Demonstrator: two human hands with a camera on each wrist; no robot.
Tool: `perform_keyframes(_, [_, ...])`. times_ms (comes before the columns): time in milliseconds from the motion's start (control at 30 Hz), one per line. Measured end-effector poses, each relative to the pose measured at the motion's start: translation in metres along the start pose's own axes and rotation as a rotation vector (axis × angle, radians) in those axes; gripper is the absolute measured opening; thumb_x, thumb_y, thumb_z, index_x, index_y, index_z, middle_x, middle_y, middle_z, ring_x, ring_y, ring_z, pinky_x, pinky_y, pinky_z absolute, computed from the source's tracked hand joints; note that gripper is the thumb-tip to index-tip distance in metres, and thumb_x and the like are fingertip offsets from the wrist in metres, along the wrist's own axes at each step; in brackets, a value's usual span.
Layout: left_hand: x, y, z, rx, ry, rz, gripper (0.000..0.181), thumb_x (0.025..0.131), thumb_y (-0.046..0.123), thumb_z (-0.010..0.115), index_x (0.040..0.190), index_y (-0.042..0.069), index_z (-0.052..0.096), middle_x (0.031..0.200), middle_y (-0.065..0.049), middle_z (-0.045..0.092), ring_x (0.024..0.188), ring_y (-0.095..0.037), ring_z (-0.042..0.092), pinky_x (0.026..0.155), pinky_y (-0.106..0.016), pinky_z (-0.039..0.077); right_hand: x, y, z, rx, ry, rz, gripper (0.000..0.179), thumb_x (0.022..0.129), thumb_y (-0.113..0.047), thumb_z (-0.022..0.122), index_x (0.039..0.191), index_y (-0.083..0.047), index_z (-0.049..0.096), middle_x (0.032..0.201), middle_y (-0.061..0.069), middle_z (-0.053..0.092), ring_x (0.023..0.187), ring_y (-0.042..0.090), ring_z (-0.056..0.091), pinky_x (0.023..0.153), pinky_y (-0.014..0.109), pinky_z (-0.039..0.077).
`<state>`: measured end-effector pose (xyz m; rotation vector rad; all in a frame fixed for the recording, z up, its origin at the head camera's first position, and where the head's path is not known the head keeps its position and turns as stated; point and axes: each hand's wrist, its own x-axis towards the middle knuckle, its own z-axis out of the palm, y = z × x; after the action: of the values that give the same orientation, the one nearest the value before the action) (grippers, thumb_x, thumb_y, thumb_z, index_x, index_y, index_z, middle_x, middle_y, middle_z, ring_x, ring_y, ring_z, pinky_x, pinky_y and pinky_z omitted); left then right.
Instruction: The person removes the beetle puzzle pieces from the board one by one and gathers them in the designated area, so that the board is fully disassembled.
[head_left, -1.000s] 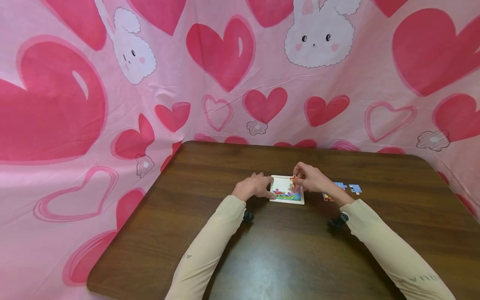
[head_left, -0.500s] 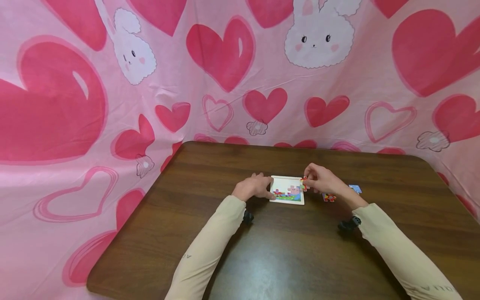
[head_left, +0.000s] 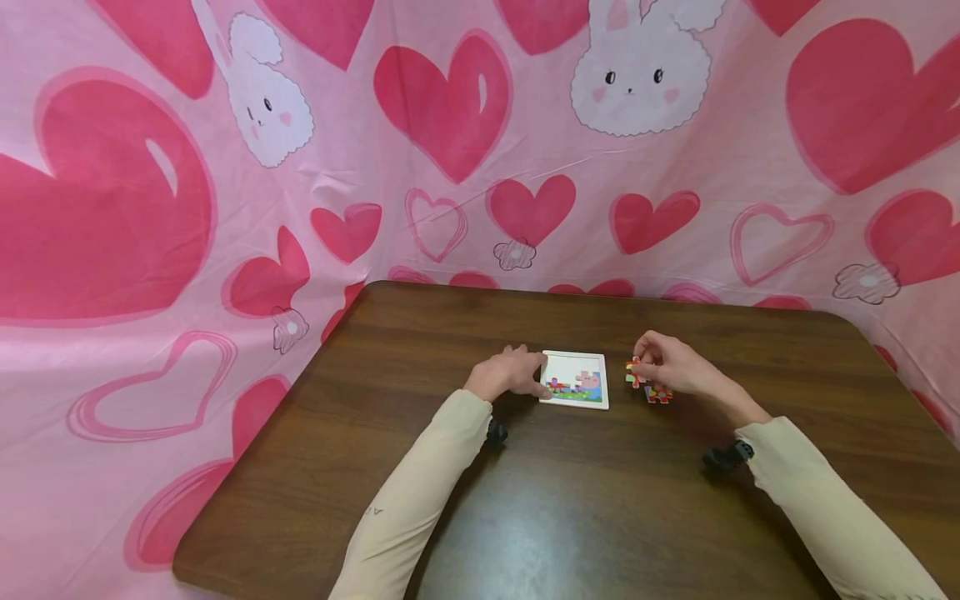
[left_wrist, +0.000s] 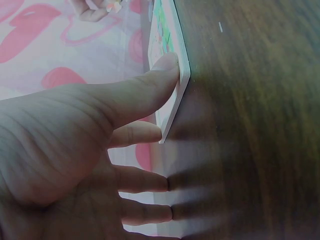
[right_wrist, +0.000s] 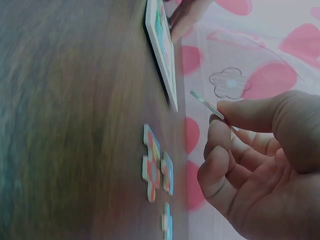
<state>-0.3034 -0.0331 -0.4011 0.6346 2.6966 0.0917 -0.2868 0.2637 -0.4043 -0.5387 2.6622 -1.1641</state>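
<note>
A white-rimmed puzzle tray (head_left: 573,354) lies on the table, part of its picture filled in along the front and right: grass, small figures and a pink pig face. My left hand (head_left: 508,372) rests at its left side; in the left wrist view the straight thumb (left_wrist: 162,75) presses on the rim and the index fingertip touches a corner. To the tray's right, my right hand (head_left: 675,365) pinches a red and yellow puzzle piece (head_left: 635,372) between thumb and index finger, above the table. The right wrist view shows this piece (right_wrist: 205,103) nearly edge-on.
A loose red puzzle piece (head_left: 659,396) lies below my right hand. In the right wrist view, blue pieces (right_wrist: 168,175) lie beside the red one (right_wrist: 151,167); in the head view the hand hides them. A heart-patterned pink cloth (head_left: 450,233) hangs behind the brown table (head_left: 540,492).
My right hand has moved right with the pinched piece, from over the tray to beside the loose pieces. The pig face in the tray has come into sight. My left hand has stayed put.
</note>
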Motion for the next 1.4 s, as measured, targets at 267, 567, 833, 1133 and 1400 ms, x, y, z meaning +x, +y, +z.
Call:
perform_keyframes(267, [0.0, 0.0, 0.0, -0.007, -0.001, -0.007, 0.055, 0.088, 0.053, 0.067, 0.131, 0.021, 0.054, 0.141, -0.01, 0.051, 0.131, -0.035, 0.045, 0.105, -0.05, 0.043, -0.007, 0.007, -0.01, 0.034, -0.007, 0.027, 0.023, 0.092, -0.008, 0.066, 0.104, 0.001, 0.049, 0.075, 0.011, 0.061, 0.054, 0.019, 0.055, 0.046, 0.035, 0.049])
perform_keyframes(567, [0.0, 0.0, 0.001, -0.002, 0.001, 0.003, 0.054, 0.088, 0.053, 0.066, 0.129, 0.02, 0.055, 0.14, -0.01, 0.052, 0.132, -0.035, 0.044, 0.106, -0.05, 0.043, -0.017, 0.017, -0.021, 0.047, -0.036, 0.014, 0.025, 0.091, -0.005, 0.067, 0.102, 0.004, 0.047, 0.07, 0.008, 0.058, 0.049, 0.015, 0.053, 0.043, 0.03, 0.047])
perform_keyframes(833, [0.0, 0.0, 0.001, 0.01, 0.001, 0.011, 0.053, 0.088, 0.053, 0.066, 0.129, 0.02, 0.055, 0.138, -0.01, 0.053, 0.13, -0.033, 0.046, 0.105, -0.048, 0.043, -0.025, 0.026, -0.03, 0.031, -0.084, 0.031, 0.024, 0.092, -0.005, 0.064, 0.103, 0.004, 0.046, 0.068, 0.006, 0.056, 0.05, 0.013, 0.053, 0.042, 0.028, 0.046])
perform_keyframes(1133, [0.0, 0.0, 0.0, -0.008, 0.004, 0.015, 0.049, 0.089, 0.051, 0.066, 0.125, 0.019, 0.056, 0.134, -0.009, 0.054, 0.128, -0.033, 0.046, 0.106, -0.049, 0.042, -0.032, 0.029, -0.04, -0.034, -0.159, 0.052, 0.026, 0.091, -0.009, 0.068, 0.102, 0.003, 0.048, 0.068, 0.006, 0.055, 0.052, 0.013, 0.053, 0.043, 0.029, 0.046])
perform_keyframes(1400, [0.001, 0.0, -0.001, -0.014, 0.003, 0.01, 0.047, 0.088, 0.052, 0.067, 0.121, 0.02, 0.057, 0.13, -0.008, 0.056, 0.122, -0.031, 0.048, 0.101, -0.048, 0.045, -0.034, 0.036, -0.043, -0.064, -0.194, 0.095, 0.026, 0.091, -0.011, 0.068, 0.101, 0.002, 0.048, 0.066, 0.005, 0.054, 0.052, 0.014, 0.053, 0.043, 0.029, 0.046])
